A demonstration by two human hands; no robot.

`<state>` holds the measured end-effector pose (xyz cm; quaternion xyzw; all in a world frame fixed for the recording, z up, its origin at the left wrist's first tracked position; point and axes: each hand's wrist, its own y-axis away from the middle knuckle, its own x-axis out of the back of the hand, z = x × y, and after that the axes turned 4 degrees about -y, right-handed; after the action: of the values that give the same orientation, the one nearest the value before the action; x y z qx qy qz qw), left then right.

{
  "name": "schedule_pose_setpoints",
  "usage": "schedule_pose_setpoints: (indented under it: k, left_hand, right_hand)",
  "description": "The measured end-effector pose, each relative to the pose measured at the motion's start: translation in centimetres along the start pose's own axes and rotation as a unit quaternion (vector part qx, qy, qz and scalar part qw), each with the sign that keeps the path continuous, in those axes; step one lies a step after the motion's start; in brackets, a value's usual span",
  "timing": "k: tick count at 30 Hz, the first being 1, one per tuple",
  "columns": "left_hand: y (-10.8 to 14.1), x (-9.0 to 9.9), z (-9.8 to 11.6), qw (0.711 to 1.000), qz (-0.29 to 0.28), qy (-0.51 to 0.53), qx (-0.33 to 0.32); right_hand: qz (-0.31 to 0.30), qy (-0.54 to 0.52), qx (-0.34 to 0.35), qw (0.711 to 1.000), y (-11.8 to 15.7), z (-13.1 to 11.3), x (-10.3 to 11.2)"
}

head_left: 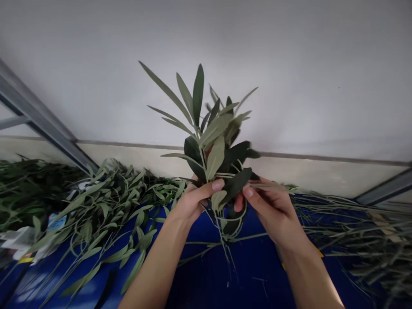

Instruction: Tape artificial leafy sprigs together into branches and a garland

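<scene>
A bunch of leafy olive-like sprigs (215,159) is held upright above the table, its long grey-green and dark green leaves fanning up and to the left. My left hand (196,195) is closed round the left side of the bunch, thumb across the stems. On the right side, my right hand (270,204) pinches thin stems and a dark leaf between thumb and fingers. Several stems loop round the middle of the bunch, and loose ends hang below. Leaves hide some of the fingers of both hands.
Leafy sprigs (99,210) are heaped on the blue tabletop (231,279) at left, beside a white object (22,240). A pile of mostly bare stems (360,240) lies at right. Behind stands a white wall (305,77), with a grey metal frame (48,120) at left.
</scene>
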<state>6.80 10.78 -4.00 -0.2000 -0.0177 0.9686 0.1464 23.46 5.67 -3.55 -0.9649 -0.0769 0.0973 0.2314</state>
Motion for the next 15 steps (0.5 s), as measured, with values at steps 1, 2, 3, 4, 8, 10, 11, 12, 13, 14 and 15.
schedule_pose_setpoints:
  k: [1,2,3,4,8,10,11,12,13,14,15]
  left_hand:
    - [0.1,-0.2,0.2,1.0,0.016,-0.003,-0.017]
    - [0.2,-0.4,0.4,0.999,0.035,-0.008,-0.035]
    - [0.2,-0.6,0.6,0.997,0.051,-0.018,-0.051]
    - [0.3,-0.8,0.8,0.996,0.057,-0.031,-0.064]
    - [0.6,-1.7,0.7,0.995,0.008,-0.07,-0.072]
    - [0.5,-2.0,0.5,0.995,0.024,-0.071,-0.067]
    - [0.5,-2.2,0.4,0.994,0.044,-0.073,-0.067]
    - [0.4,-2.3,0.2,0.993,0.067,-0.074,-0.069]
    - [0.4,-2.4,0.0,0.991,0.09,-0.075,-0.07]
    - [0.3,-2.5,-0.1,0.988,0.115,-0.074,-0.072]
    - [0.3,-2.5,-0.4,0.985,0.137,-0.073,-0.072]
  right_hand:
    - [0.011,-0.008,0.0,1.0,-0.1,0.2,0.0]
    - [0.023,-0.016,-0.005,1.0,-0.1,0.3,0.1]
    - [0.035,-0.022,-0.013,0.999,-0.1,0.4,0.1]
    - [0.044,-0.024,-0.026,0.998,-0.2,0.6,0.2]
    - [0.034,0.015,-0.056,0.998,-0.2,1.1,0.2]
    - [0.045,0.045,-0.042,0.997,-0.2,1.3,0.0]
    - [0.056,0.058,-0.033,0.996,-0.2,1.3,-0.2]
    - [0.071,0.071,-0.026,0.995,-0.2,1.4,-0.4]
    - [0.085,0.083,-0.024,0.993,-0.2,1.4,-0.6]
    - [0.103,0.093,-0.023,0.99,-0.2,1.4,-0.9]
    - [0.123,0.102,-0.021,0.987,-0.1,1.4,-1.2]
